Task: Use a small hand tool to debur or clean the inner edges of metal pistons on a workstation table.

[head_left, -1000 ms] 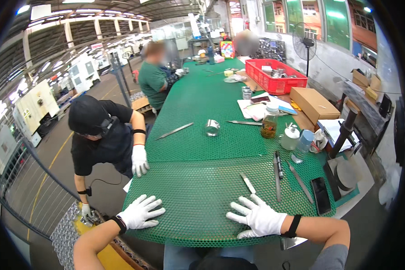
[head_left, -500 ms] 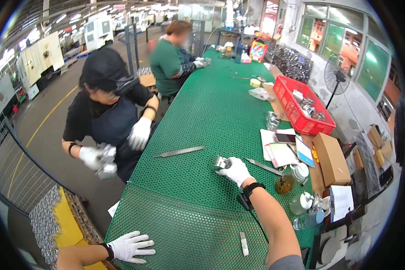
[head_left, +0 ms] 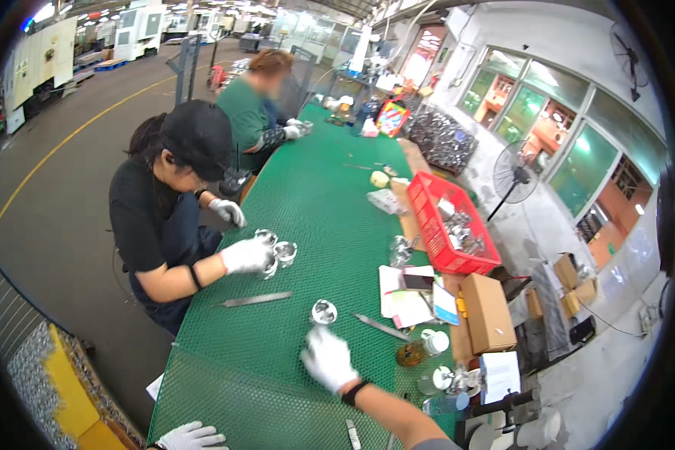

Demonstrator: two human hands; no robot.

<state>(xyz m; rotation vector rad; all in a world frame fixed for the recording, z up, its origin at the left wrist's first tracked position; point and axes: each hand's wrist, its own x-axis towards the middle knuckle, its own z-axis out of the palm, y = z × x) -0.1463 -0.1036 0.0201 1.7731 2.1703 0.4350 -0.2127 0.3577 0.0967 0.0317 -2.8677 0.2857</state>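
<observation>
My left hand (head_left: 193, 436), in a white glove, lies at the lower edge with its fingers spread on the green mat (head_left: 225, 375); it holds nothing. My right hand (head_left: 328, 360), also gloved, is just nearer to me than a shiny ring-shaped metal part (head_left: 324, 312) that stands on the mat. The hand looks apart from the part and its fingers seem loosely open, though somewhat blurred. To its right lies a file (head_left: 381, 326), and another file (head_left: 257, 299) lies to the left. A small pale strip (head_left: 353, 433) rests close to me.
A co-worker's gloved hand (head_left: 247, 256) touches several metal parts (head_left: 283, 253) on the left. Along the right side are a jar of brown liquid (head_left: 411, 354), papers (head_left: 411, 310), a cardboard box (head_left: 489, 315) and a red crate (head_left: 469, 261) of metal parts. Another person sits farther back.
My right hand has let go of the metal part and drawn back toward me. The co-worker has leaned in and set metal parts on the mat. The view has shifted.
</observation>
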